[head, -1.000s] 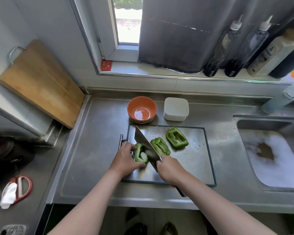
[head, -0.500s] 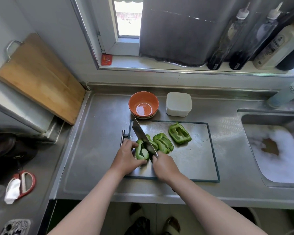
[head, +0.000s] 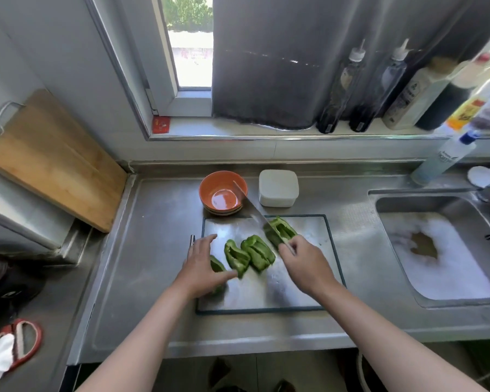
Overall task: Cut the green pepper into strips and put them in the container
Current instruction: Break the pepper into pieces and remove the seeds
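Over the cutting board (head: pixel 266 292), swung knife (head: pixel 249 206), gripped by right hand (head: pixel 306 267), to the rightmost pepper piece (head: pixel 285 229), left hand (head: pixel 201 261) spread open over the leftmost piece (head: pixel 217 264); no strips yet.

Green pepper (head: pixel 258 251) in four glossy pieces, in a slanting row on the steel cutting board (head: pixel 309 292). Leftmost piece (head: pixel 217 264) half hidden under the flat left hand (head: pixel 201 264). Two middle pieces just beside each other, somewhat blurred. Farthest piece (head: pixel 285 230) hollow side up, knife (head: pixel 246 202) blade laid across it. White square container (head: pixel 278 188), lid on, upright on the table behind the board, apart from the pepper.
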The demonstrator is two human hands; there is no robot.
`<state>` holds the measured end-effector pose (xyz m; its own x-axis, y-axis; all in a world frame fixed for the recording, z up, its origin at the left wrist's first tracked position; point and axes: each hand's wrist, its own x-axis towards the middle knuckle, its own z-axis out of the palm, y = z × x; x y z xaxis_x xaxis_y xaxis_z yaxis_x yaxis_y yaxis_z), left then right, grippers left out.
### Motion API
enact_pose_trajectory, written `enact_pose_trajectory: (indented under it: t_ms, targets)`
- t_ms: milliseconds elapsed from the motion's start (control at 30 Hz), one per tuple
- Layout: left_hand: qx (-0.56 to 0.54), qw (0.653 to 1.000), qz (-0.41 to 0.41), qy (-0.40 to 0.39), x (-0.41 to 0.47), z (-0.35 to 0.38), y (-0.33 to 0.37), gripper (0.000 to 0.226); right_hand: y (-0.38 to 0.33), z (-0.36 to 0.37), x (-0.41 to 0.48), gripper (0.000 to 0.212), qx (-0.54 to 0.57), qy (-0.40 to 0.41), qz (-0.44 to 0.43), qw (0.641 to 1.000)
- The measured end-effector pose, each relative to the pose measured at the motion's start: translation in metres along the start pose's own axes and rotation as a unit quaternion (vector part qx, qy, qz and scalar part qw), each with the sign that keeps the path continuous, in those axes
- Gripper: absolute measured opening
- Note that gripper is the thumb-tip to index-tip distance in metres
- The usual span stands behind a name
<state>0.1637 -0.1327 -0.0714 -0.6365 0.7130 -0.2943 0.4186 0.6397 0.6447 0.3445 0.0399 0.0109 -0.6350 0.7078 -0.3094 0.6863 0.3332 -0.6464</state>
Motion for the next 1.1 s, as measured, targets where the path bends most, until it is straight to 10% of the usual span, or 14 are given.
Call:
enact_pose_trajectory:
  t_ms: [267,700,1100]
  targets:
    - [0.01,0.998,0.06,0.025,0.048,0.015,0.053,0.05,0.066,-0.025,0.01,0.015,-0.05,0.132,0.083,0.986]
    - [0.188,0.971,0.116,-0.085,0.118,0.061,0.116,0.063,0.108,0.012,0.04,0.014,-0.001,0.112,0.158,0.981]
    - [-0.042,0.992,0.117,-0.036,0.132,0.053,0.106,0.023,0.101,0.012,0.063,0.022,-0.187,0.035,0.118,0.975]
